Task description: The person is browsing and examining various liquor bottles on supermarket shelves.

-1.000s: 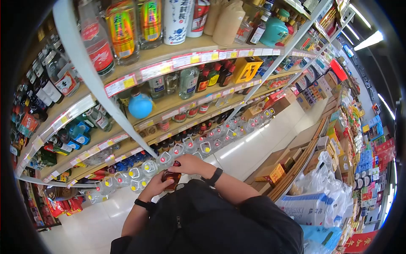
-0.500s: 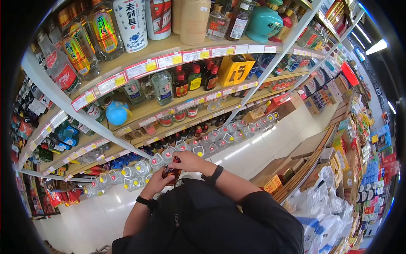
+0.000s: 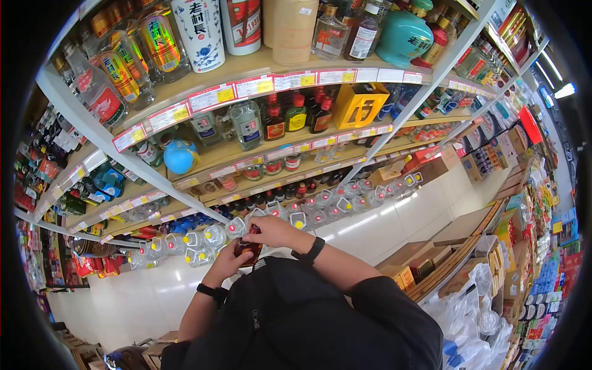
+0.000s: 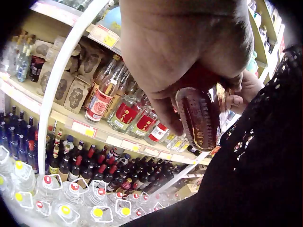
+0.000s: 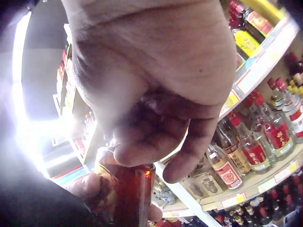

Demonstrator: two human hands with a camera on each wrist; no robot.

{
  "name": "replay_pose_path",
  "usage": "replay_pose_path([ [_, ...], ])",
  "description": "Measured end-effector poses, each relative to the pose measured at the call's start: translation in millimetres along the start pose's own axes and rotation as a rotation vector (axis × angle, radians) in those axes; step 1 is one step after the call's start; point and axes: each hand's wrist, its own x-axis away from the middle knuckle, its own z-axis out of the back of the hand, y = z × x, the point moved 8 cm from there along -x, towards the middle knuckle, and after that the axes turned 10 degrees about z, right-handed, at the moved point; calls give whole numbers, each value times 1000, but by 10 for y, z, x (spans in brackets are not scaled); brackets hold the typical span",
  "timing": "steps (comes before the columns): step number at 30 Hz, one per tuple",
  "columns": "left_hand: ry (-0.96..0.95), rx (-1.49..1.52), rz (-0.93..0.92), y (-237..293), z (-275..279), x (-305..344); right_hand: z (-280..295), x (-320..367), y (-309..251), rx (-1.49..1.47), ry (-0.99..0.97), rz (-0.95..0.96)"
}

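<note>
Position of thing in hand: small flat amber glass bottle [image 3: 248,248], red at its top end, was held just in front of the chest, low in the head view, between both hands.

Long axis: ran roughly 6 to 12 o'clock in the head view, with the red end at 12 toward the shelving and the base at 6 toward the body. It tipped slightly toward 1 o'clock.

Left hand [image 3: 229,262]: came in from 7 o'clock and lay under and around the bottle's body. The left wrist view showed its fingers wrapped about the glass with the flat face turned outward. It was gripping and carried the weight.

Right hand [image 3: 271,229]: came in from 2 o'clock and sat over the red end. The right wrist view showed its fingers curled down over the top of the glass. It was gripping, but whether the fingertips pinched the cap itself was hidden under the palm.

Nearness: both hands touched the bottle. The left had the lower half and the right the upper, and the fingers of the two hands lay close together at mid-body.

Outward: a black wristband [image 3: 311,251] was on the right wrist at 4 o'clock from the bottle. A black garment [image 3: 296,320] was directly at 6. Clear plastic jugs with red and yellow caps [image 3: 213,235] stood in rows at 10 to 1 o'clock, near the hands but apart from them. Wooden shelves with price tags [image 3: 246,86] full of liquor bottles rose at 12, well apart.
</note>
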Motion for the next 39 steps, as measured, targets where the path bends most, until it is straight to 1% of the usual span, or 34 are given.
replay_pose_path([
  [3, 7, 14, 22, -66, -3, 16, -34, -6, 0, -16, -11, 17],
  [6, 4, -5, 18, 57, -32, 101, -60, 21, -22, -71, -42, -17],
  [8, 14, -80, 52, 179, -47, 155, -103, 49, 10, -122, -69, -61],
  [9, 20, -117, 68, 197, -45, 176, -97, 57, 4, -116, -60, -41],
  [11, 23, -118, 65, 112, -53, 161, -91, 74, -5, -104, -42, -1],
  [15, 16, -73, 38, 66, -97, 135, -94, 100, 10, -109, -55, -15],
  [26, 7, -87, 41, 36, -116, 133, -66, 129, -14, -105, -58, -15],
  [29, -11, -25, 56, -46, -142, 101, -24, 132, -30, -144, -111, -61],
  [32, -35, 19, 83, -40, -162, 101, 490, 66, 132, -41, 205, -12],
  [34, -38, 52, 90, -22, -159, 124, 1162, -4, 196, -44, 398, -107],
  [36, -39, 101, 82, -19, -150, 148, 1778, -92, 109, -32, 649, -111],
  [38, 11, 65, 97, -27, -102, 191, 2182, -282, 95, 207, 675, -166],
  [39, 37, 47, 104, -37, -75, 214, 2300, -396, 129, 254, 693, -151],
])
